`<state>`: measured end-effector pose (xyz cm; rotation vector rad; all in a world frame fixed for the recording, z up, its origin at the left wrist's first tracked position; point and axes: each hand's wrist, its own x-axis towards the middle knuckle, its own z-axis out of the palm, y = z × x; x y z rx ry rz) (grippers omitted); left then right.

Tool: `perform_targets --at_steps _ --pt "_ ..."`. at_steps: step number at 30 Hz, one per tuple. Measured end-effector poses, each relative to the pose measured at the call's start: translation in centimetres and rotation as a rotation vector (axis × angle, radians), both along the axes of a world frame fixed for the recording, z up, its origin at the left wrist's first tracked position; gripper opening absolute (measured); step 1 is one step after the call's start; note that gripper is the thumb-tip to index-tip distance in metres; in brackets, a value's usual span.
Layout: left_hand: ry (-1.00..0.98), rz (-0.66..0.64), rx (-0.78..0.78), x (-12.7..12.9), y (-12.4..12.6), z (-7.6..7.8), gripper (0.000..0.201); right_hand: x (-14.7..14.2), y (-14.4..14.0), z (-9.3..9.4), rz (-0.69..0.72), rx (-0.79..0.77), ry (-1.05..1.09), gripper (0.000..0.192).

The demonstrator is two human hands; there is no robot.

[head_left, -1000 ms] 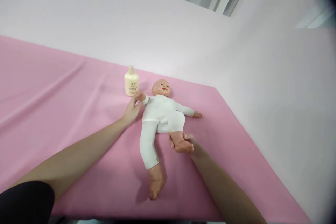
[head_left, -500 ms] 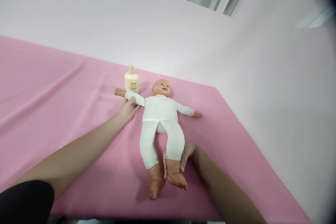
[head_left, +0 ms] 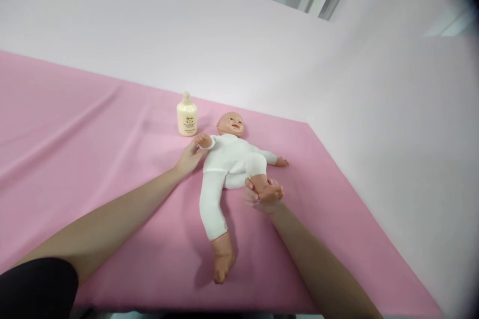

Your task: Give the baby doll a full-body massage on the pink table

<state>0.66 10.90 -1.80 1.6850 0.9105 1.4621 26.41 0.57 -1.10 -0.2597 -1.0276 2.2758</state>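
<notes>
A doll (head_left: 228,159) in a white suit lies on its back on the pink tabletop (head_left: 75,124), head toward the wall, a cream bottle (head_left: 187,115) standing just beyond its shoulder. The left hand (head_left: 189,158) curls loosely about the doll's folded arm by the wrist. The right hand (head_left: 258,197) cups the raised foot from underneath, knee bent up over the belly. This looks like the bending part of a limb exercise; stretching the limbs flat again would want a slow, even pull. The right fingers are mostly hidden under the foot, and the bottle's label is too small to read.
</notes>
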Motion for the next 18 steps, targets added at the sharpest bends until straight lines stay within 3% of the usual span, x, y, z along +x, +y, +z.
perform_targets --at_steps 5,9,14,18 --pt "0.423 -0.087 0.338 -0.3 -0.7 0.6 0.031 -0.7 0.1 1.0 -0.150 -0.237 0.033 0.036" --pt "0.543 -0.086 0.423 -0.2 -0.8 0.9 0.031 -0.6 0.4 0.9 -0.216 -0.287 0.005 0.036" --pt "0.407 -0.082 0.310 0.0 -1.3 1.3 0.032 -0.6 0.5 0.9 -0.182 -0.272 -0.013 0.036" --pt "-0.004 0.029 0.038 0.3 -1.2 1.2 0.041 -0.4 0.1 0.5 -0.091 -0.176 0.010 0.042"
